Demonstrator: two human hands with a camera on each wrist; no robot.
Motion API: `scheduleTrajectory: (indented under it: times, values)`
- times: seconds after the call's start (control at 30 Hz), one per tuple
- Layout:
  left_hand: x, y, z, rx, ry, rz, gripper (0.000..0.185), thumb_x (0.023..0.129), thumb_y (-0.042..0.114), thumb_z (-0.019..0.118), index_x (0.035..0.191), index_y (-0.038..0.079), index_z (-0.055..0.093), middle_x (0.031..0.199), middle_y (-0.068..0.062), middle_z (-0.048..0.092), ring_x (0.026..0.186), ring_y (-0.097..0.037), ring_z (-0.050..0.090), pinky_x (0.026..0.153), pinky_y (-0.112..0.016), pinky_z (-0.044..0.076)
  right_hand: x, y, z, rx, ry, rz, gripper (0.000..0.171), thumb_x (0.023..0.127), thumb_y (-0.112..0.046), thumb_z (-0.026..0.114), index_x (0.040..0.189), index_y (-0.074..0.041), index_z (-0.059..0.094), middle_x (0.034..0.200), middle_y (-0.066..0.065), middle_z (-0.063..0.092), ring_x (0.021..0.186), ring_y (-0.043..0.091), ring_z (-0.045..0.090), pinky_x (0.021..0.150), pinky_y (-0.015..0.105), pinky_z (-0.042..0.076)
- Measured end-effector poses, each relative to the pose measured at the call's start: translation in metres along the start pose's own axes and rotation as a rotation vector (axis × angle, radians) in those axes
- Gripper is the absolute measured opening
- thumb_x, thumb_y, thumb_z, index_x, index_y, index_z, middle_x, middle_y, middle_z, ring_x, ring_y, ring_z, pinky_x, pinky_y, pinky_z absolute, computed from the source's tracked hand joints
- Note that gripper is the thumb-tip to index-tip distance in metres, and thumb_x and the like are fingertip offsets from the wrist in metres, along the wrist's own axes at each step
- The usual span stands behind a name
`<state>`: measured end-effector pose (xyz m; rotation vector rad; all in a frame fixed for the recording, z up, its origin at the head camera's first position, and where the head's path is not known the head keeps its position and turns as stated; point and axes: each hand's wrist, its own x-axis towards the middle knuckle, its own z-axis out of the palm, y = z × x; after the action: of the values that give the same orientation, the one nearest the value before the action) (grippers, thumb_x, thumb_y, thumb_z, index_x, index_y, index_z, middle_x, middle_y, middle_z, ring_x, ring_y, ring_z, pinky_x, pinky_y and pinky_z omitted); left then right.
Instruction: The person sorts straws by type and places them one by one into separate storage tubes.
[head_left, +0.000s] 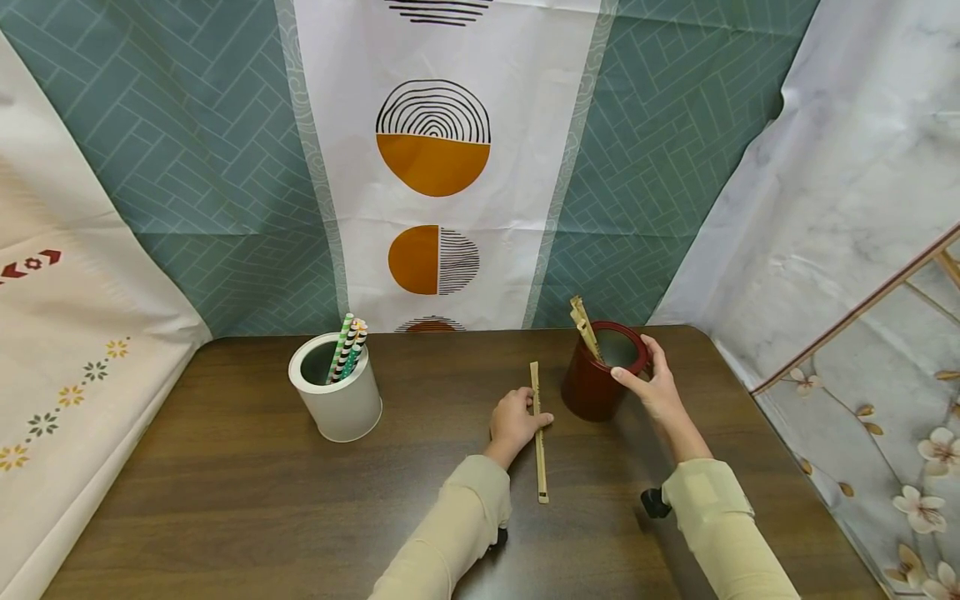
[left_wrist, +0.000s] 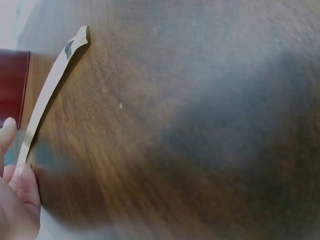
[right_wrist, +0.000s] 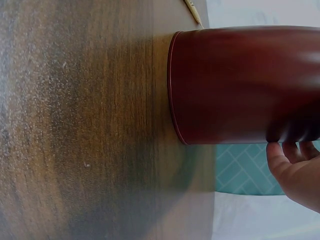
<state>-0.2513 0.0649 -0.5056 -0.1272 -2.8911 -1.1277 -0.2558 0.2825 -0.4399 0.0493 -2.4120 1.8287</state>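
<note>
On the brown table, my left hand [head_left: 513,423] pinches a long, thin gold-tan stick [head_left: 540,467] between thumb and fingers. The stick lies lengthwise, and a dark mark shows near its near end; the left wrist view has this stick [left_wrist: 52,82] running up from the fingertips. A dark red cylindrical holder [head_left: 592,387] stands upright to the right, with a few similar gold-tan sticks [head_left: 585,327] leaning out over its left rim. My right hand [head_left: 660,392] grips this holder at its right side, thumb on the rim. From the right wrist, its fingers [right_wrist: 280,162] touch the holder's wall.
At the left of the table stands a white cylindrical holder [head_left: 341,408] with several striped straws [head_left: 348,350] in green, black and white. A patterned cloth [head_left: 442,208] hangs behind the table's far edge. More cloths hang along the left and right sides.
</note>
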Motion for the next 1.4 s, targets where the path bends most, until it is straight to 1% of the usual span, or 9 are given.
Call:
scheduleTrajectory:
  times: [0.2,0.4,0.5,0.6,0.8,1.0,1.17,1.27,1.4]
  values:
    - [0.0,0.003,0.0,0.03,-0.005,-0.033,0.047,0.067,0.031,0.075,0.108,0.011,0.061,0.09,0.0,0.062,0.081,-0.018,0.059,0.064,-0.03,0.047,0.0,0.002,-0.002,-0.003,-0.006,-0.015,0.077,0.082,-0.015,0.061,0.14,-0.007,0.012,0.142,0.016,0.022,0.127,0.031,0.025,0.077,0.004,0.034]
    - [0.003,-0.003,-0.004,0.027,-0.01,0.011,0.042,0.066,0.024,0.077,0.102,0.008,0.063,0.082,-0.001,0.061,0.074,-0.017,0.058,0.064,-0.028,0.047,-0.007,-0.015,0.002,0.016,-0.014,0.004,0.075,0.082,-0.006,0.058,0.14,-0.004,0.011,0.142,0.02,0.02,0.127,0.034,0.023,0.075,0.003,0.033]
    - [0.003,-0.006,-0.009,0.029,-0.05,0.041,0.042,0.065,0.022,0.077,0.102,0.006,0.063,0.079,0.0,0.062,0.071,-0.015,0.057,0.064,-0.027,0.046,-0.003,-0.008,0.001,0.021,-0.01,0.013,0.075,0.082,-0.005,0.059,0.14,-0.007,0.011,0.142,0.017,0.021,0.128,0.031,0.024,0.075,0.003,0.033]
    - [0.004,-0.01,-0.015,0.026,-0.12,0.039,0.045,0.066,0.022,0.077,0.105,0.006,0.062,0.077,0.0,0.064,0.071,-0.015,0.058,0.066,-0.028,0.046,0.0,0.0,0.0,0.017,-0.005,0.014,0.076,0.081,-0.007,0.06,0.14,-0.007,0.011,0.143,0.015,0.021,0.128,0.03,0.024,0.076,0.003,0.033]
    - [0.004,-0.012,-0.028,0.046,-0.224,0.036,0.048,0.064,0.02,0.078,0.107,0.007,0.063,0.083,-0.003,0.065,0.074,-0.018,0.058,0.069,-0.03,0.047,-0.003,-0.009,0.001,0.023,-0.004,0.02,0.076,0.081,-0.005,0.06,0.14,-0.006,0.011,0.143,0.016,0.02,0.129,0.031,0.023,0.075,0.003,0.033]
    - [0.002,-0.011,-0.038,0.1,-0.254,0.07,0.046,0.063,0.02,0.078,0.104,0.007,0.064,0.087,-0.005,0.065,0.082,-0.024,0.058,0.075,-0.034,0.046,-0.007,-0.017,0.003,0.021,-0.004,0.033,0.076,0.082,-0.005,0.059,0.14,-0.005,0.011,0.143,0.019,0.019,0.128,0.034,0.022,0.074,0.003,0.033]
    - [0.003,-0.015,-0.04,0.103,-0.27,0.079,0.043,0.064,0.017,0.075,0.104,0.007,0.064,0.077,-0.003,0.066,0.074,-0.021,0.058,0.072,-0.032,0.046,-0.003,-0.006,0.002,0.012,-0.002,0.044,0.076,0.082,-0.008,0.06,0.141,-0.011,0.011,0.144,0.015,0.02,0.128,0.028,0.023,0.078,0.004,0.033]
    - [0.004,-0.019,-0.039,0.075,-0.27,0.087,0.039,0.066,0.015,0.072,0.103,0.007,0.064,0.07,0.0,0.066,0.065,-0.015,0.059,0.067,-0.027,0.047,-0.002,-0.003,0.001,-0.002,0.006,0.038,0.076,0.082,-0.01,0.06,0.141,-0.013,0.012,0.143,0.013,0.021,0.127,0.025,0.024,0.081,0.006,0.032]
    - [0.004,-0.025,-0.036,-0.053,-0.277,0.084,0.035,0.067,0.009,0.068,0.101,0.003,0.063,0.066,-0.001,0.066,0.052,-0.007,0.056,0.056,-0.02,0.045,-0.002,-0.003,0.002,-0.001,0.014,0.027,0.075,0.082,-0.011,0.06,0.141,-0.013,0.013,0.143,0.013,0.022,0.125,0.025,0.025,0.08,0.005,0.032]
